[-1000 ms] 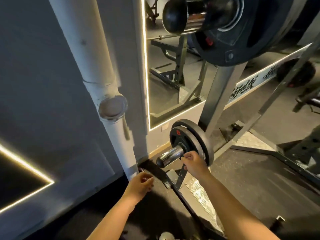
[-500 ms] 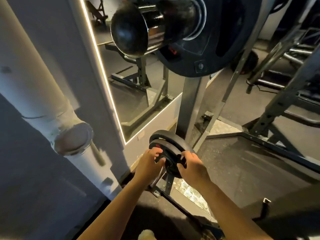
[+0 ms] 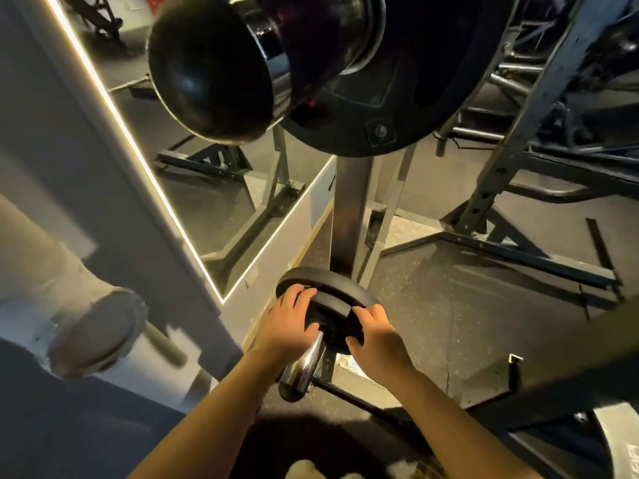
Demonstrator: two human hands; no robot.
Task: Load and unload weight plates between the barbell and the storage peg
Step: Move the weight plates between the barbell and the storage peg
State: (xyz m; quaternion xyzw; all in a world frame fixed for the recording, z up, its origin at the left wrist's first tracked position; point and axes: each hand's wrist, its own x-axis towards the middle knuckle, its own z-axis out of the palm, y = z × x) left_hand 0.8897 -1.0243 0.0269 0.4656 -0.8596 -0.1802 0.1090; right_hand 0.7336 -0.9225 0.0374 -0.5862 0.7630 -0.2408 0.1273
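Two small black weight plates sit on a chrome storage peg (image 3: 300, 373) low on the rack upright. The front small plate (image 3: 330, 314) is gripped on both sides: my left hand (image 3: 288, 321) curls over its left edge, my right hand (image 3: 375, 335) curls over its right edge. A second plate (image 3: 332, 281) stands just behind it. Overhead, the barbell sleeve end (image 3: 207, 74) juts toward me, with a large black plate (image 3: 408, 98) loaded on it.
A lit-edged mirror (image 3: 193, 167) leans on the wall at left, beside a white pipe (image 3: 69, 305). The grey rack upright (image 3: 349, 216) rises behind the peg. Rack frames and braces (image 3: 501, 188) cross the rubber floor at right.
My left hand rose from the floor and took the plate's left edge beside the right hand. The view moved closer under the barbell; the peg's chrome shaft shows between my hands.
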